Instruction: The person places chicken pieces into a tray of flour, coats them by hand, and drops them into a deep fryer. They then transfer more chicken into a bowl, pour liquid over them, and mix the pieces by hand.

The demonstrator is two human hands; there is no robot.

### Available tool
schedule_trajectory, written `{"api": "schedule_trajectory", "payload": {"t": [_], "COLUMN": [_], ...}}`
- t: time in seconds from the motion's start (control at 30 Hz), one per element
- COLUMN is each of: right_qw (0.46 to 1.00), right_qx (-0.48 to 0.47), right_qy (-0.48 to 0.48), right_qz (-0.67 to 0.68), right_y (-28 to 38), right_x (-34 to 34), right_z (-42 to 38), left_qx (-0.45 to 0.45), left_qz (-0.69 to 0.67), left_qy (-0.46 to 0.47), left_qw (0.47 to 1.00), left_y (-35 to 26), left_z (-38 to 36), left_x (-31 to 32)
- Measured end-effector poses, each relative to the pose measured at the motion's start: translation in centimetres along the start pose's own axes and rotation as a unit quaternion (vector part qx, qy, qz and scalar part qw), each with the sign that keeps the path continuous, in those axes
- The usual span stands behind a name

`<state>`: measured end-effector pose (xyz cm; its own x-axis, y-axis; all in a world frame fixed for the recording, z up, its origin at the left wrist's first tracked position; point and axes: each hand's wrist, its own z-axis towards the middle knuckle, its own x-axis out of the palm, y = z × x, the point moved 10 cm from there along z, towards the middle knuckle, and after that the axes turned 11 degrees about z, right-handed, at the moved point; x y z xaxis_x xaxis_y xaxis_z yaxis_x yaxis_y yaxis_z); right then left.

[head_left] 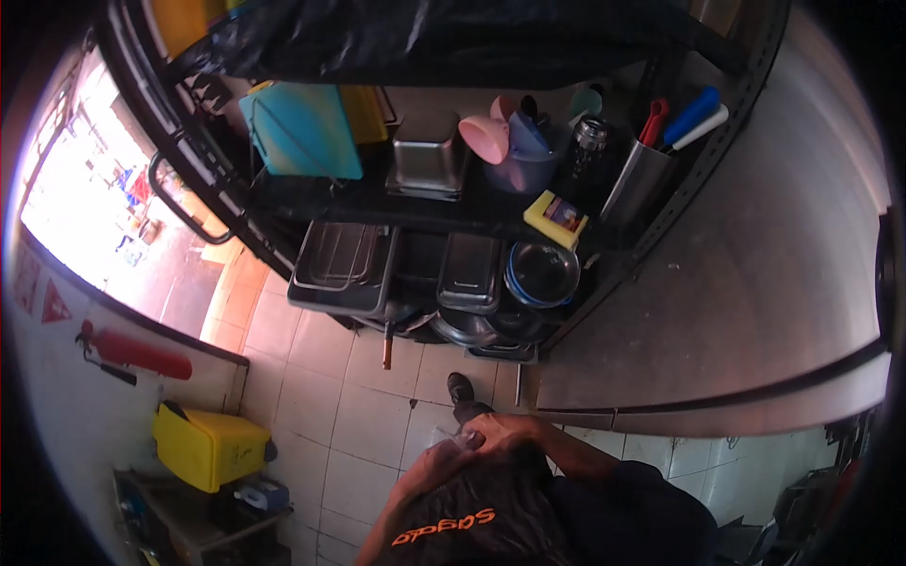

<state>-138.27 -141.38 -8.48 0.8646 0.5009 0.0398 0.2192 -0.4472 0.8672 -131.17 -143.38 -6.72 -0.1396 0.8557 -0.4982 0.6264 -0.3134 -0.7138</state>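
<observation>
- Seen through my head camera, the left hand (444,457) and right hand (498,433) meet in front of the dark apron (477,505), which carries orange lettering, above the tiled floor (368,406).
- A small pale item (461,438), apparently translucent, shows where the hands come together; I cannot tell what it is, nor how firmly the fingers of either hand close on it.
- A dark shoe (460,386) shows on the floor just beyond the hands.
- Ahead, well apart from the hands, the black rack (377,203) bears a light-blue board (304,132), stacked metal pans (425,156), a pink cup (484,140) and a glass jar (587,156).
- To their right, red, blue and white handles rise from a metal holder (638,184); a yellow packet (555,219) lies near the shelf's front edge.
- Below, I count among the cookware a wide tray (342,267), a rectangular pan (469,274) and round bowls (544,274).
- At left, a red fire extinguisher (142,354) hangs on the wall above a yellow bin (209,447).
</observation>
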Motion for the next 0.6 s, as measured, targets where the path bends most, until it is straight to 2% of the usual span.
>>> {"api": "schedule_trajectory", "payload": {"t": [0.03, 0.07, 0.1, 0.13, 0.2, 0.3, 0.33, 0.37, 0.4, 0.5, 0.57, 0.6], "right_qw": [0.997, 0.998, 0.995, 0.987, 0.987, 0.983, 0.979, 0.983, 0.983, 0.981, 0.995, 0.995], "right_qx": [0.046, 0.044, -0.010, -0.064, -0.083, -0.092, -0.090, -0.104, -0.101, -0.062, 0.024, 0.027], "right_qy": [0.046, 0.039, 0.029, 0.020, -0.011, -0.040, -0.039, -0.045, -0.050, -0.081, -0.092, -0.096], "right_qz": [0.036, 0.040, 0.091, 0.144, 0.135, 0.155, 0.181, 0.143, 0.147, 0.163, 0.027, 0.029], "right_y": [2.6, 2.4, 2.7, 3.2, 2.8, 3.3, 3.4, 3.9, 4.0, 3.3, 2.4, 2.8], "right_x": [-1.3, -2.9, -4.6, -6.4, -9.1, -11.4, -12.1, -13.1, -14.0, -15.9, -17.4, -17.9], "right_z": [-0.9, -0.6, 0.0, 0.5, 1.8, 2.6, 2.6, 2.4, 2.3, 2.1, 2.5, 2.6], "left_qx": [0.038, 0.078, 0.039, 0.040, 0.089, 0.043, 0.045, 0.062, 0.078, 0.034, 0.024, 0.029], "left_qz": [-0.007, -0.013, -0.005, 0.000, 0.034, -0.002, -0.004, -0.026, -0.046, -0.014, -0.005, 0.018], "left_qy": [0.006, 0.012, 0.011, 0.019, 0.016, 0.066, 0.074, 0.089, 0.103, 0.120, 0.127, 0.082], "left_qw": [0.999, 0.997, 0.999, 0.999, 0.995, 0.997, 0.996, 0.994, 0.991, 0.992, 0.992, 0.996], "left_y": [-0.5, -1.5, -1.9, -1.7, -2.4, -4.0, -4.3, -4.8, -5.2, -4.2, -4.5, -5.3], "left_z": [1.6, 3.3, 4.9, 6.6, 9.0, 10.7, 11.3, 12.1, 12.7, 14.5, 15.7, 16.0], "left_x": [-1.3, -2.6, -4.1, -4.8, -6.5, -8.8, -9.2, -9.6, -10.0, -11.3, -11.8, -13.1]}}
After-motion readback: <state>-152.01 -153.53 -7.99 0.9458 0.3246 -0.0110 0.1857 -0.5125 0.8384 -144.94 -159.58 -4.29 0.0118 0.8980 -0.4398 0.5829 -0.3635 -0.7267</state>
